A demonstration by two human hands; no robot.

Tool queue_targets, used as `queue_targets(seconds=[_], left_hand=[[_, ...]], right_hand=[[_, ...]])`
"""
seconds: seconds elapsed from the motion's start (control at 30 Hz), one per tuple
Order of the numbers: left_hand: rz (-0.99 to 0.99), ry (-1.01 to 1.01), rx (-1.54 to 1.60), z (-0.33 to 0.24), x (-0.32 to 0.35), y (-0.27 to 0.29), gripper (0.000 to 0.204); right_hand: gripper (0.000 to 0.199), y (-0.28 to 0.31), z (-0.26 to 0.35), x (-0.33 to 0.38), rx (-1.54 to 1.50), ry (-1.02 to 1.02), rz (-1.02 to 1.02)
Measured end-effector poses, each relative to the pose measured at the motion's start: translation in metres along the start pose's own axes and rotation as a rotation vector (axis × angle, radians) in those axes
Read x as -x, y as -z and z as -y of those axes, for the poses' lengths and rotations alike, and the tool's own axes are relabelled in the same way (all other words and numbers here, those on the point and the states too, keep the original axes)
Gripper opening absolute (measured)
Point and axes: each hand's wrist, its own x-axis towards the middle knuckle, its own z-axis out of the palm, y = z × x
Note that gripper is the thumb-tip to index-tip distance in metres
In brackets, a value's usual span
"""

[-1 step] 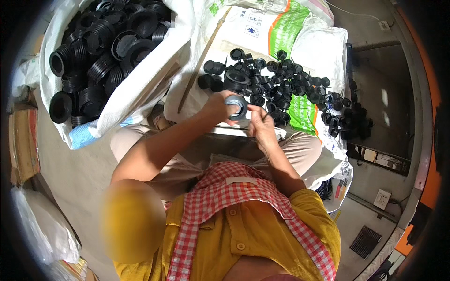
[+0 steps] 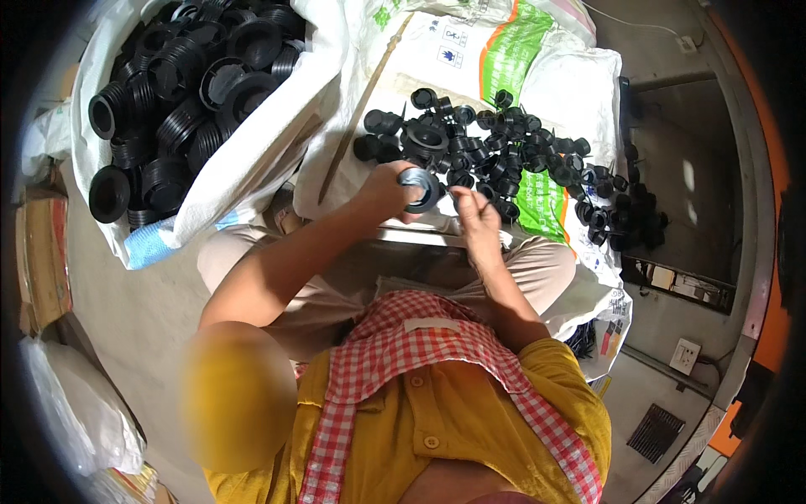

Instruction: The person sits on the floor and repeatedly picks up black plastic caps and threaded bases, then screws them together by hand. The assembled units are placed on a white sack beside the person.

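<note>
Left hand: fingers curled round a black, round plastic ring-shaped fitting, grip closed on it, open face turned up. Fitting sits above the lap, at the near edge of a loose pile of small black plastic caps on a white sack with a green stripe. Right hand: just right of the fitting, fingertips drawn close together (cannot tell whether they pinch anything). At left, an open white woven sack holds ribbed black plastic fittings.
</note>
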Motion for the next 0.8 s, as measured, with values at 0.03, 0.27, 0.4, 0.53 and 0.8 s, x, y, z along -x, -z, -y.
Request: queue_targets(seconds=[0.03,0.27,0.4,0.53,0.8], left_hand=[[0.007,0.052,-0.032,-0.002,0.001,0.005,0.041],[0.487,0.152,-0.418,0.003,0.006,-0.008,0.04],[0.471,0.119,-0.429,0.029,-0.002,-0.007,0.041],[0.357,-0.055,-0.714,0.033,0.004,-0.01,0.033],[0.261,-1.164,-1.061,-0.003,0.023,-0.022,0.014]], right_hand=[[0.034,0.011,-0.008,-0.005,0.15,0.181,-0.08],[0.039,0.017,0.053,0.013,0.864,0.703,0.538],[0.026,0.007,0.071,0.015,1.06,0.785,0.59],[0.026,0.003,0.055,0.027,1.162,0.634,0.812],[0.018,0.033,0.051,0.031,-0.344,-0.836,0.755]])
